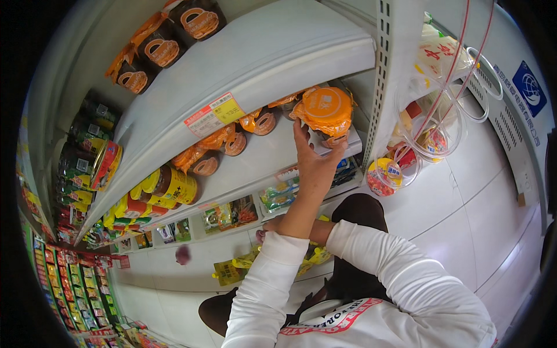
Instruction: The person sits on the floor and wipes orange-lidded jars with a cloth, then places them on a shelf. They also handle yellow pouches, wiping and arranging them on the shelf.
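Note:
My left hand (317,163) reaches up to the middle shelf, its thumb and fingers around the lower part of a glass jar with an orange wrapped cover (328,105). The jar stands upright near the shelf's right end, with more orange-covered jars (235,142) behind and to the left. My right hand (274,223) is low, beneath my left forearm and mostly hidden by it. A small purplish thing (260,235) shows beside its fingers; whether the hand holds it is unclear. Yellow spouted pouches (230,273) lie on the floor below.
The upper shelf (278,52) overhangs the jars, beside a perforated metal upright (377,87). Yellow-labelled jars (178,187) stand further left. Packets fill low bins (278,195). A blurred purple round thing (183,254) shows over the floor. Clear tubing (439,130) and colourful tubs (384,176) are at right.

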Tool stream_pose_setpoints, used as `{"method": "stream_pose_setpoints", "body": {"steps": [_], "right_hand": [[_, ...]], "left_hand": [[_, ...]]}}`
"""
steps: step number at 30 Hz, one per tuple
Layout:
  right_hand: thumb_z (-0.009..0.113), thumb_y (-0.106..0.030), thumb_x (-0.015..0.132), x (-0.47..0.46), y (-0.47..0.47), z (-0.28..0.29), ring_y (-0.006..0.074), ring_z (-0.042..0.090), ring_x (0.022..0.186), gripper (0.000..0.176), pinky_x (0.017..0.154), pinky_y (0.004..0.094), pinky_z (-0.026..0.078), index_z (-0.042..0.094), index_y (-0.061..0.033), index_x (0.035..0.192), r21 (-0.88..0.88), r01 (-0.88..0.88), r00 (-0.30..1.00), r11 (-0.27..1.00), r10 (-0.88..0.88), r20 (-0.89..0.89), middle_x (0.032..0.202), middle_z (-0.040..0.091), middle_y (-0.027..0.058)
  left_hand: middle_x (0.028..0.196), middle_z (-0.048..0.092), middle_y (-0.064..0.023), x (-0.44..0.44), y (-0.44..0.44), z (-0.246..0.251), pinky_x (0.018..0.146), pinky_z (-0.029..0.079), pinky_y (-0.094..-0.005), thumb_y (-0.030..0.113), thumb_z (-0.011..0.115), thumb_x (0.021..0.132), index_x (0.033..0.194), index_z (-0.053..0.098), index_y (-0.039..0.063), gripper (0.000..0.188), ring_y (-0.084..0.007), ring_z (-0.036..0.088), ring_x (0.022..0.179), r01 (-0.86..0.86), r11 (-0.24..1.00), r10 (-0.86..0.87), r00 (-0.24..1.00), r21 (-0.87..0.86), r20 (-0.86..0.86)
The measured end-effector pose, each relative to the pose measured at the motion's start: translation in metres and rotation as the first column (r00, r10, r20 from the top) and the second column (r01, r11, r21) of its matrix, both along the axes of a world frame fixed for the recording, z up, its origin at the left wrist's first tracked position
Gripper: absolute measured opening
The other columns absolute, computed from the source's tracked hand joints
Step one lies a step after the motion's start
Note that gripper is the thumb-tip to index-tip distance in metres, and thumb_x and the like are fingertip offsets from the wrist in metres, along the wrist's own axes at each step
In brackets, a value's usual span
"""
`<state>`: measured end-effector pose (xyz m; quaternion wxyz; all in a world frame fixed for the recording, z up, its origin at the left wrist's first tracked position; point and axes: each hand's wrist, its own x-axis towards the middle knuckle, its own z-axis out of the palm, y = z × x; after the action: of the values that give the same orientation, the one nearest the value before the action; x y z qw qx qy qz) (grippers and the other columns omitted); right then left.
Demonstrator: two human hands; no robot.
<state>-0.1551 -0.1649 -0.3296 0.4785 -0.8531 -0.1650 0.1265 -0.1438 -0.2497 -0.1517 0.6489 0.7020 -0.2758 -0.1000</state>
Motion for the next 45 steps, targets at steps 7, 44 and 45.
{"method": "stream_pose_setpoints", "body": {"steps": [7,44,45], "right_hand": [[0.060,-0.040,0.088,-0.007,-0.012,0.071,0.0310,0.061,0.104,0.040,0.089,0.0413,0.047,0.063,-0.0099,0.114,-0.008,-0.083,0.997,0.997,0.083,-0.006,0.114,0.065,0.0134],[0.054,-0.042,0.087,-0.005,0.000,0.089,0.0354,0.065,0.091,0.040,0.081,0.0462,0.050,0.067,-0.0051,0.097,-0.173,-0.110,0.991,0.979,0.094,-0.097,0.094,0.068,0.0183],[0.054,-0.042,0.087,-0.005,0.000,0.089,0.0355,0.065,0.092,0.040,0.081,0.0462,0.050,0.066,-0.0054,0.098,-0.160,-0.117,0.989,0.980,0.101,-0.104,0.095,0.068,0.0183]], "left_hand": [[0.136,0.045,-0.0180,0.041,0.049,-0.011,0.101,0.040,-0.0414,0.005,0.067,0.082,0.144,0.032,0.003,0.071,-0.0287,0.045,0.124,-0.221,0.974,0.224,0.971,-0.046,0.077],[0.097,0.069,-0.0118,0.167,0.159,-0.027,0.073,0.053,-0.0285,0.002,0.080,0.071,0.108,0.057,-0.008,0.044,-0.0182,0.066,0.082,-0.741,0.664,0.748,0.658,-0.103,0.089],[0.094,0.068,-0.0098,0.166,0.157,-0.027,0.073,0.053,-0.0274,0.004,0.079,0.073,0.099,0.061,-0.005,0.032,-0.0164,0.065,0.082,-0.741,0.663,0.748,0.658,-0.109,0.082]]}}
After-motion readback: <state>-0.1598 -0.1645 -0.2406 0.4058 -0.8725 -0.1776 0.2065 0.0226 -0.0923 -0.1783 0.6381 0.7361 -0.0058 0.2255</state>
